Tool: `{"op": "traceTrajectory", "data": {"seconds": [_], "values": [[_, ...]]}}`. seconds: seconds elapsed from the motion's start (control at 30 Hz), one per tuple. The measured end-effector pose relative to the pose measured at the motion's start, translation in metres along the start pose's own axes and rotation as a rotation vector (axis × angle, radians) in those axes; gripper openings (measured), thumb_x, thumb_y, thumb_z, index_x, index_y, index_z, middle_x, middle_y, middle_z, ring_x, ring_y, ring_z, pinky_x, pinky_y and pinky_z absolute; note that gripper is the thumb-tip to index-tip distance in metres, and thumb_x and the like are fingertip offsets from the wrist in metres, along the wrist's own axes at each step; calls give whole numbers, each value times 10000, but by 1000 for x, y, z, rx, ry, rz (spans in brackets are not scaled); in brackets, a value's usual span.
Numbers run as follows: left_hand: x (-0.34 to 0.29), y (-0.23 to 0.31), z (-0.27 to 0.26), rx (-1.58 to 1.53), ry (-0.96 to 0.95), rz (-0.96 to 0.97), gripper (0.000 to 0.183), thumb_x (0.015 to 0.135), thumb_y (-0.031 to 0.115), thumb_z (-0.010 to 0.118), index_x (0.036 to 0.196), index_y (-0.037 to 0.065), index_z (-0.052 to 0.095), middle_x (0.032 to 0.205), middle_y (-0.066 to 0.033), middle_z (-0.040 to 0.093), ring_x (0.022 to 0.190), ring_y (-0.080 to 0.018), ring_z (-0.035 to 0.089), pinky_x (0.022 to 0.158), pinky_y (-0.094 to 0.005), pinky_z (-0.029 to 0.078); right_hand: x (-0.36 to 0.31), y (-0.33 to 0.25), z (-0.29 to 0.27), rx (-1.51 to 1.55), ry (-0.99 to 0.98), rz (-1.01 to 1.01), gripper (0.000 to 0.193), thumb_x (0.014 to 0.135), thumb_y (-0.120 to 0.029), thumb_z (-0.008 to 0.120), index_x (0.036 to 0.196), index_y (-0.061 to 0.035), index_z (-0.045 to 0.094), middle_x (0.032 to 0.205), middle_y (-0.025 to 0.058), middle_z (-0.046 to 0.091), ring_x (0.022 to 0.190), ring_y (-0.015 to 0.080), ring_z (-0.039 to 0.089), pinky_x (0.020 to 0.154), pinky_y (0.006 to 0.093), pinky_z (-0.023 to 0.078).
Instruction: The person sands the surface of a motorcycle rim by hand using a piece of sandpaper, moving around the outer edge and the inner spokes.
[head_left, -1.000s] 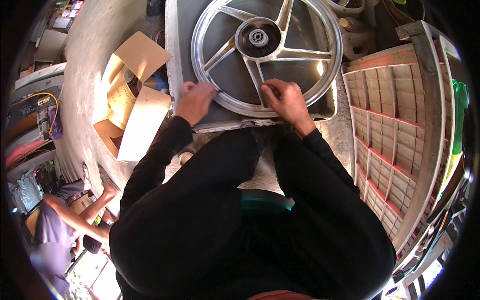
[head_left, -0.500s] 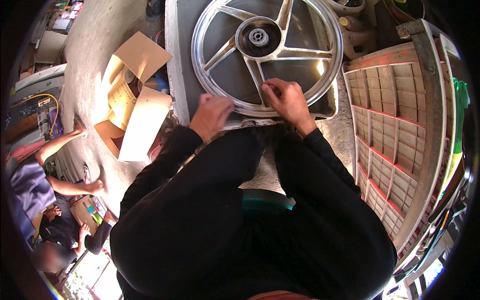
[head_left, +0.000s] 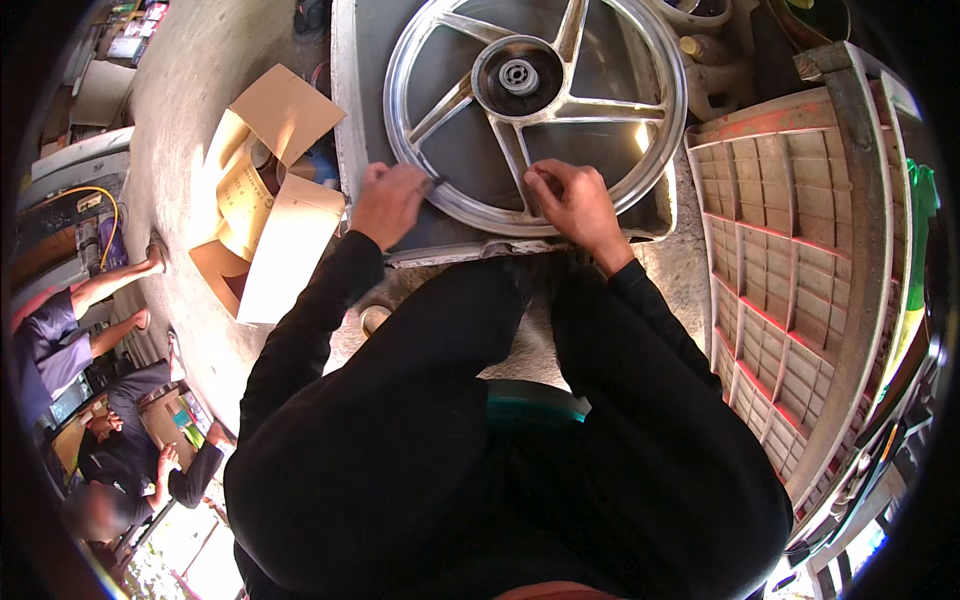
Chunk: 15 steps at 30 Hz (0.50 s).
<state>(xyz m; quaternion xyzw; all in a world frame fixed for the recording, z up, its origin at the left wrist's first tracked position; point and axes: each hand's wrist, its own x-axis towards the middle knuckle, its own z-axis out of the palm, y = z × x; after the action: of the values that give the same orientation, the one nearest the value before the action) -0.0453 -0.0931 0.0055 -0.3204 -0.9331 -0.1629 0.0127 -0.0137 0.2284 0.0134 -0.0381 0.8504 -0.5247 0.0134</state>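
Note:
A silver spoked wheel rim (head_left: 401, 120) lies flat in a shallow, light-edged tray (head_left: 351, 100) holding dark grey liquid or a dark grey bottom. My left hand (head_left: 390, 205) is at the rim's near left edge, slightly blurred, its fingers closed. A small dark bit shows at its fingertips, too small to name. Near the foot of the front spoke my right hand (head_left: 578, 207) is closed in a pinch over the rim's near side. Whatever its fingers hold is hidden. The wheel's round hub (head_left: 518, 76) faces up, between both hands and the far edge.
An open cardboard box (head_left: 290, 250) stands left of the tray. On the right leans a wooden-framed lattice panel (head_left: 770, 250). Two people (head_left: 110, 440) are at the far left. A small round can (head_left: 375, 319) is beside my left knee; a teal seat (head_left: 535, 400) is under me.
My left hand has moved left and slightly away from me along the rim. The can by my knee has come into view. My right hand stays put.

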Motion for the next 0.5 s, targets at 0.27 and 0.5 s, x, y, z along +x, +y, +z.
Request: {"op": "traceTrajectory", "data": {"seconds": [0.27,0.5], "values": [[7,17,-8,-260,-110,116,153,967,175,707,1040,41,703,1027,-111,721,1050,-300,670,980,-431,428,1,6,2,3,12,-36,208,969,-214,730,983,-9,763,809,196,748,733,416,724,686,474,571],[-7,32,-6,-267,-118,118,291,896,199,766,1139,62,682,1162,-107,687,1163,-290,629,987,-435,414,1,4,2,7,-2,-20,214,971,-223,732,975,-11,761,805,193,747,732,408,724,687,475,569]]}}
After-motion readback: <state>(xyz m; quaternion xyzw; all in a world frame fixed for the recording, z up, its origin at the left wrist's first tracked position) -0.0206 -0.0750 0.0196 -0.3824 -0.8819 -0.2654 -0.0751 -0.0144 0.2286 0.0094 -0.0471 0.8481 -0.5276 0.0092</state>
